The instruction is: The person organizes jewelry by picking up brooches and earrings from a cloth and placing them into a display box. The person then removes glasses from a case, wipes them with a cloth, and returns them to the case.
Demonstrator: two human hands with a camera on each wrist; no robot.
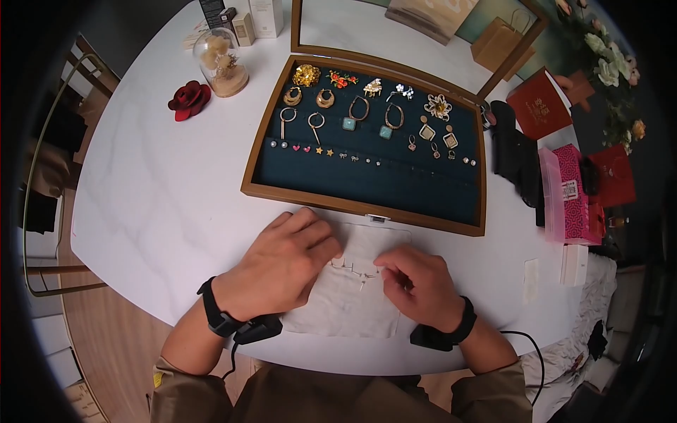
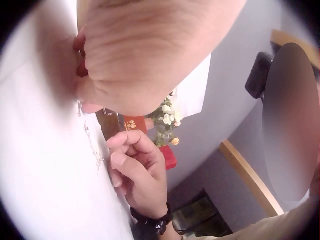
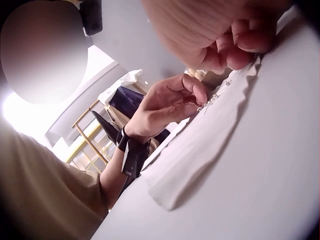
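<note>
A thin silver chain with small pendants (image 1: 363, 274) lies across a pale cloth (image 1: 345, 314). My left hand (image 1: 285, 264) pinches its left end between thumb and index finger; the right wrist view shows this left hand (image 3: 167, 105) at the chain (image 3: 214, 98). At the other end is my right hand (image 1: 419, 285), its index fingertip close to the chain. Loosely curled fingers and a thumb apart from the index finger show on this right hand (image 2: 142, 170) in the left wrist view. Whether it touches the chain is unclear.
Beyond the cloth stands an open wooden jewelry case (image 1: 363, 208) with earrings and brooches. A red flower (image 1: 189, 101) and glass dome (image 1: 224, 67) are at the back left. At the right are a black case (image 1: 515, 151) and a pink box (image 1: 568, 194).
</note>
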